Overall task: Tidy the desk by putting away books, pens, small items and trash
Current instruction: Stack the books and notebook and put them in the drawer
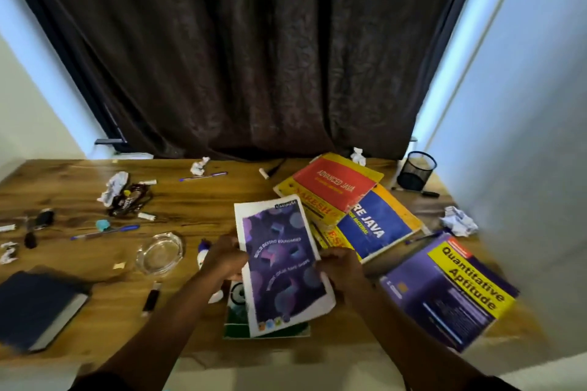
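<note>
Two hands grip one purple-covered notebook [282, 267] by its long edges above the wooden desk [197, 197]: the left hand [224, 259] curls round the left edge, the right hand [341, 268] pinches the right. The notebook sits tilted over a green-covered book [236, 311] just beneath the hands. The book-gathering step looks to be under way, with little of the task done. Beyond the right hand lie an Advanced Java book [333, 184] and a Core Java book [374, 225]; the Quantitative Aptitude book [451, 292] lies to its right. Likely next: square the notebook onto the green one, then stack the rest. Pens and crumpled paper lie scattered left of the left hand.
</note>
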`<move>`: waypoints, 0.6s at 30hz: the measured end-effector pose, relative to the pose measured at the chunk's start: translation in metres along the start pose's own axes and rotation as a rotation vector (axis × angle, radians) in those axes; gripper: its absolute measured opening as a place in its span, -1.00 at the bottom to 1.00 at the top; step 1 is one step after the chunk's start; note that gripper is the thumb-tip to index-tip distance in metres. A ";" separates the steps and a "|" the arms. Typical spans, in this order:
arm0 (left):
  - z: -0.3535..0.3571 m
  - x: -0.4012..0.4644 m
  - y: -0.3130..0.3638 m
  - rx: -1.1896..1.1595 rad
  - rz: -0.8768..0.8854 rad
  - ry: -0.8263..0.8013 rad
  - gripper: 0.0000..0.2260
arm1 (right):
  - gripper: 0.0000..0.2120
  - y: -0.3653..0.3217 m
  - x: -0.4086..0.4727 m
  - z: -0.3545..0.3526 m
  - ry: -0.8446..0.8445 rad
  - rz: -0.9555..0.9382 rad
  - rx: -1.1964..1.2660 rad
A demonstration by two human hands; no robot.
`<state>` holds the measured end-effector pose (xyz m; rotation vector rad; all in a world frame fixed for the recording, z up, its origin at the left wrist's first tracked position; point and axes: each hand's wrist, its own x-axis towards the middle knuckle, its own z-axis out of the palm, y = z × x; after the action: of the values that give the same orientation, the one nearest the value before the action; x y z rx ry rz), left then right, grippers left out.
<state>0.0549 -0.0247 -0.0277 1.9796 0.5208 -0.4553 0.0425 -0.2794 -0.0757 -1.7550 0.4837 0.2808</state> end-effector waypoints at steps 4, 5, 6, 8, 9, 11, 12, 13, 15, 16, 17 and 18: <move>0.016 -0.001 -0.002 0.627 0.161 0.144 -0.55 | -0.92 0.011 -0.011 -0.004 -0.082 -0.052 -0.399; 0.022 -0.006 0.000 0.744 0.229 0.208 -0.55 | -0.93 0.010 -0.014 -0.005 -0.100 -0.092 -0.445; 0.026 -0.009 0.000 0.829 0.274 0.247 -0.54 | -0.93 0.009 -0.017 -0.005 -0.122 -0.128 -0.486; 0.033 -0.012 -0.003 0.958 0.299 0.284 -0.52 | -0.90 0.007 -0.021 -0.001 -0.170 -0.154 -0.537; 0.035 -0.013 -0.004 1.014 0.313 0.296 -0.51 | -0.89 0.006 -0.022 0.000 -0.177 -0.177 -0.560; 0.039 -0.011 -0.004 1.090 0.354 0.292 -0.52 | -0.71 0.007 -0.022 0.005 -0.186 -0.206 -0.566; 0.040 -0.010 -0.003 1.096 0.376 0.282 -0.52 | -0.60 0.008 -0.022 0.008 -0.198 -0.217 -0.535; 0.041 -0.009 -0.003 1.102 0.389 0.264 -0.51 | -0.53 0.009 -0.022 0.011 -0.198 -0.234 -0.528; 0.042 -0.006 -0.003 1.148 0.385 0.225 -0.52 | -0.44 0.012 -0.021 0.017 -0.204 -0.260 -0.555; 0.042 -0.005 -0.003 1.168 0.374 0.209 -0.54 | -0.41 0.011 -0.021 0.019 -0.213 -0.262 -0.587; 0.041 -0.003 -0.003 1.173 0.376 0.207 -0.57 | -0.41 0.010 -0.019 0.022 -0.204 -0.275 -0.645; 0.041 -0.001 -0.001 1.170 0.379 0.217 -0.59 | -0.43 0.010 -0.016 0.023 -0.187 -0.284 -0.705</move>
<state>0.0491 -0.0614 -0.0457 3.1891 -0.0734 -0.3171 0.0258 -0.2557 -0.0829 -2.4194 -0.0229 0.4425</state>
